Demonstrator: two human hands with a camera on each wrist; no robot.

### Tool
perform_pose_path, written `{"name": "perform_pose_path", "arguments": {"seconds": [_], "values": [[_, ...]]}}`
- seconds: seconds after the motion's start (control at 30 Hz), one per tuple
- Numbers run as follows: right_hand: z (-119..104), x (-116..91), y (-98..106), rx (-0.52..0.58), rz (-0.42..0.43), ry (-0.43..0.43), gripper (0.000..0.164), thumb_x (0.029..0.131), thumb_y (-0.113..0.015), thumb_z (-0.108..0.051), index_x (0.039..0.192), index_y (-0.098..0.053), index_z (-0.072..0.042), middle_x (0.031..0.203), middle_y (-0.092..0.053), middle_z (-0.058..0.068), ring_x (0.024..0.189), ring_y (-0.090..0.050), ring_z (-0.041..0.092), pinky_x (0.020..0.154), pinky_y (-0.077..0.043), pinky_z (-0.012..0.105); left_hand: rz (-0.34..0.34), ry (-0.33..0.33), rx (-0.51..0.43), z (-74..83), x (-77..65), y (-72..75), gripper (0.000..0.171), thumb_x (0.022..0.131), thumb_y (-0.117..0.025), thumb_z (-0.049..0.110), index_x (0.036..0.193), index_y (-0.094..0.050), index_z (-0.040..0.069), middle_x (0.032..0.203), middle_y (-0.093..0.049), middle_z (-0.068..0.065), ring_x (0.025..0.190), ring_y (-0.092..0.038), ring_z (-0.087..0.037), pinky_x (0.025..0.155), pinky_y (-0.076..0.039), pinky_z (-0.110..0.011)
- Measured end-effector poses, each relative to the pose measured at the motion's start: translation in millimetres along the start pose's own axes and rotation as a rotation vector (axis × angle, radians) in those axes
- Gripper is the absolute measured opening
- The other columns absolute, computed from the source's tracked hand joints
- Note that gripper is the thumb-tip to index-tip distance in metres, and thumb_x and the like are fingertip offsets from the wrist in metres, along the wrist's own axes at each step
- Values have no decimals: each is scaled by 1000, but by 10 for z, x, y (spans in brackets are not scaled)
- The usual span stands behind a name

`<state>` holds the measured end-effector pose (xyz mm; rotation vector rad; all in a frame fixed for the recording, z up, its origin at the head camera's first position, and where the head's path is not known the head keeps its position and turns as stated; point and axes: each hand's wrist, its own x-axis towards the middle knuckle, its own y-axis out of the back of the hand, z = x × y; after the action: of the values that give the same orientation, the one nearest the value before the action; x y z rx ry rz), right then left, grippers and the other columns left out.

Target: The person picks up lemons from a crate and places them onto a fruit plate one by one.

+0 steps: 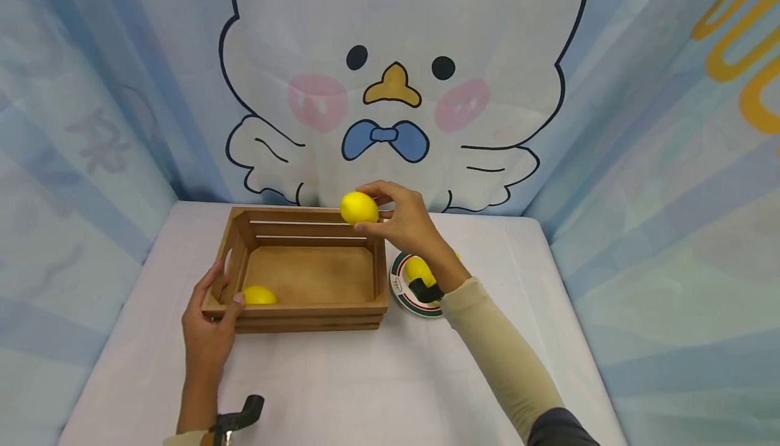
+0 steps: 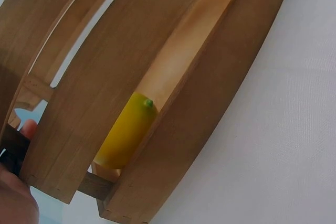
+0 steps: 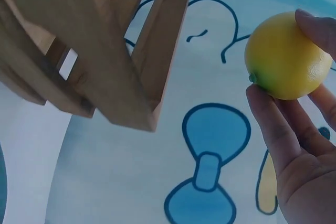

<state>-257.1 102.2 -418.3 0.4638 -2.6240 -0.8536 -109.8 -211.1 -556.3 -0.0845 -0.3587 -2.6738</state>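
Note:
My right hand (image 1: pixel 405 219) pinches a yellow lemon (image 1: pixel 359 208) between thumb and fingers, raised over the back right corner of a wooden crate (image 1: pixel 311 321). The right wrist view shows this lemon (image 3: pixel 286 56) with its green stem end toward the crate's slats (image 3: pixel 121 77). At the crate's left end, my left hand (image 1: pixel 210 324) grips the side, thumb over the front corner. Inside, in the front left corner, lies another lemon (image 1: pixel 260 295), partly hidden by the front wall. Through the slats it shows as a yellow lemon (image 2: pixel 128 135) in the left wrist view.
Right of the crate stands a plate (image 1: pixel 399 290) with a green and red rim. A lemon (image 1: pixel 418 269) lies on it, with more yellow partly hidden by my right wrist. Behind the white-covered table (image 1: pixel 341 385) hangs a curtain (image 1: pixel 396 19) with a cartoon bird.

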Motion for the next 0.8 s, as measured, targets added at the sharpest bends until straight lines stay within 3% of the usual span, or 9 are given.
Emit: {"name": "perform_pose_path", "arguments": {"seconds": [0.13, 0.3, 0.43, 0.8], "values": [[65, -24, 50, 11, 20, -53, 54, 78, -86, -29, 126, -63, -31, 122, -64, -11, 104, -63, 15, 91, -60, 35, 0, 3, 7, 4, -4, 7, 62, 95, -67, 17, 149, -42, 36, 153, -46, 11, 143, -40, -11, 125, -24, -40], [182, -68, 78, -12, 32, -94, 53, 78, -86, -30, 126, -63, -32, 123, -64, -12, 106, -61, 14, 93, -59, 38, -7, 18, -12, 16, -16, 16, 63, 95, -67, 16, 149, -42, 37, 153, -45, 12, 142, -41, -12, 125, -24, -44], [301, -97, 93, -25, 37, -119, 51, 79, -85, -31, 125, -63, -35, 121, -64, -14, 106, -60, 13, 92, -59, 35, -8, 14, -17, 22, -15, 16, 63, 95, -67, 15, 149, -42, 37, 153, -45, 12, 141, -41, -12, 125, -23, -45], [663, -169, 127, -52, 56, -225, 49, 79, -86, -30, 122, -64, -35, 115, -65, -9, 104, -61, 15, 89, -59, 35, 1, -7, 1, 11, -7, 5, 61, 95, -66, 19, 149, -43, 35, 154, -45, 12, 140, -43, -9, 125, -24, -37]]}}
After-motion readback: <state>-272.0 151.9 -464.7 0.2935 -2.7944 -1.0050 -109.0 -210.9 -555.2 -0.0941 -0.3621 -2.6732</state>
